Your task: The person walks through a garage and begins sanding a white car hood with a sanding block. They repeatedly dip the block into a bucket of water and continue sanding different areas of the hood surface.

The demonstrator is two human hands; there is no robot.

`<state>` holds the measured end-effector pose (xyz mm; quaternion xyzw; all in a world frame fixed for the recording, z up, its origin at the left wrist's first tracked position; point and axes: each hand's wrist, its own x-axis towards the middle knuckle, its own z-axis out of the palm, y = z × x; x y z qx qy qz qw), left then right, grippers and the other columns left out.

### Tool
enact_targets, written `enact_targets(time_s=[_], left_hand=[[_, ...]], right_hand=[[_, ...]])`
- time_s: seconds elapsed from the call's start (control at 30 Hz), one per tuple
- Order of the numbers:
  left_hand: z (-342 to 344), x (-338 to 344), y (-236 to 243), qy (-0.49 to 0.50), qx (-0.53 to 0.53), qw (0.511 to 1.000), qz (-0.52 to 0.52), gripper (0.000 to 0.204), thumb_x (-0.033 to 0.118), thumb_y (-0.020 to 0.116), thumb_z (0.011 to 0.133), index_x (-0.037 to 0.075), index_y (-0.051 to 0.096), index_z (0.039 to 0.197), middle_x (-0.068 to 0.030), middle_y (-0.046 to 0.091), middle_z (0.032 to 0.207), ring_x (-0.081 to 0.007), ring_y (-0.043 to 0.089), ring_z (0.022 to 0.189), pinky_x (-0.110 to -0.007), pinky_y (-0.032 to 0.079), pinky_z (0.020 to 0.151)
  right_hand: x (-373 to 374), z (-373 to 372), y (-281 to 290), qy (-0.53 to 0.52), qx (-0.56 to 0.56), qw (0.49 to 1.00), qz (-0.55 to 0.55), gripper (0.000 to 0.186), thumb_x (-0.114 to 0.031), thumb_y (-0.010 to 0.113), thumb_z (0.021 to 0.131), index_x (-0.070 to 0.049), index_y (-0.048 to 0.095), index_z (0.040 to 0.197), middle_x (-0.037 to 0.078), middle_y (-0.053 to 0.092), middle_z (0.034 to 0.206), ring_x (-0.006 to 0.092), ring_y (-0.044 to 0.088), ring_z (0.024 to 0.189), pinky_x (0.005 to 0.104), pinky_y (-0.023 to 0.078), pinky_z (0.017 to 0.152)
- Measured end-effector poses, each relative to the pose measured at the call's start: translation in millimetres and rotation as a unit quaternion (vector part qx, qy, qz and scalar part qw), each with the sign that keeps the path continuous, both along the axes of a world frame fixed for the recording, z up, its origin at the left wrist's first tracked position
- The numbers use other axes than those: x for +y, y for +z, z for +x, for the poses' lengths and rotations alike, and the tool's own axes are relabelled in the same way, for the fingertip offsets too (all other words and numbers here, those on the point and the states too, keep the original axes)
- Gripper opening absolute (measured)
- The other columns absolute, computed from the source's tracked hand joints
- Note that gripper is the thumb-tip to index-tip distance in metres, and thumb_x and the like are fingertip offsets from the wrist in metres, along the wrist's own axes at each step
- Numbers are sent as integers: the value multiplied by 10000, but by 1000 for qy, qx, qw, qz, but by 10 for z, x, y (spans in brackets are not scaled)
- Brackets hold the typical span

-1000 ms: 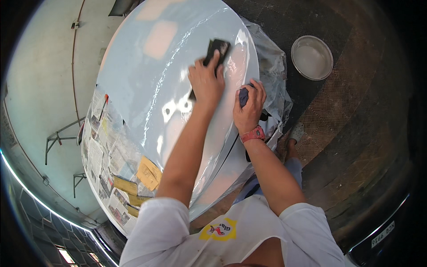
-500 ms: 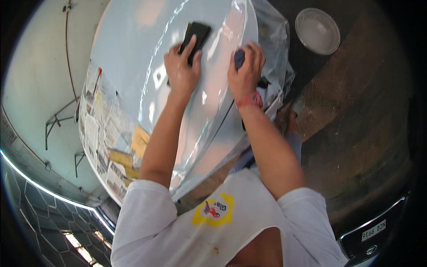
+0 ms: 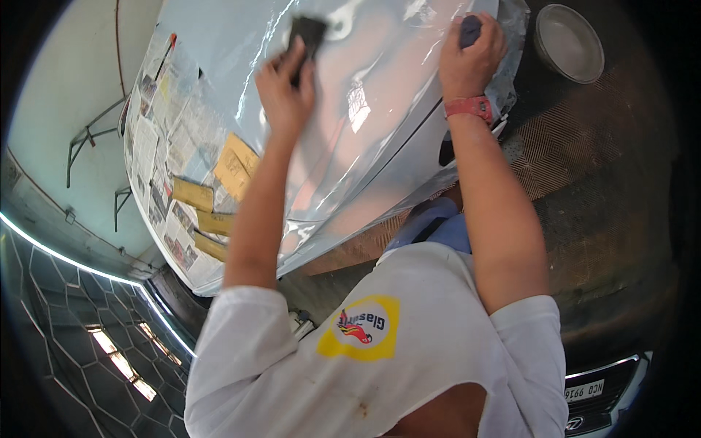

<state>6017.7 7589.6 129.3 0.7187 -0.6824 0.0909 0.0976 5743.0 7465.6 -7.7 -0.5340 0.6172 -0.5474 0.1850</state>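
A wet, glossy car body panel (image 3: pixel 343 80), pale blue-grey with pinkish patches, spreads out under both my hands. My left hand (image 3: pixel 286 98) grips a flat black sanding block (image 3: pixel 309 35) that lies on the panel; hand and block are blurred by motion. Farther right, near the panel's edge, my right hand (image 3: pixel 473 69) is closed around a dark blue, wadded cloth or sponge (image 3: pixel 470 31); its exact kind is unclear. A red band circles my right wrist.
Newspaper (image 3: pixel 157 139) covers the panel's left part, with several yellow-brown sandpaper sheets (image 3: pixel 193 193) on it. A round whitish basin (image 3: pixel 571 44) stands on the floor at right. Clear plastic sheeting (image 3: pixel 515 51) hangs along the right edge. Another car's front (image 3: pixel 602 394) shows at lower right.
The view has shifted, so the panel and papers sit higher in it. Against the panel, my left hand with the block is nearer to me. My right hand is farther from the left one.
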Motion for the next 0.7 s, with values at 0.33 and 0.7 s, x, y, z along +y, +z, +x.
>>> enact_targets(time_s=[0.33,0.7], left_hand=[[299,922,378,36,0,999,2,507,195,851,938,250,772,1436,-205,708,1307,-384,639,1151,-482,509,1026],[-55,2088,510,67,35,996,46,520,177,844,930,223,777,1443,-241,693,1333,-394,637,1164,-491,504,1055]], right_hand=[[195,161,133,9,0,998,64,364,-188,741,1035,-3,636,1330,266,674,1266,472,610,1239,545,471,1094],[90,-35,133,-5,51,993,103,322,-225,731,1041,-5,662,1266,263,690,1228,477,617,1218,539,479,1080]])
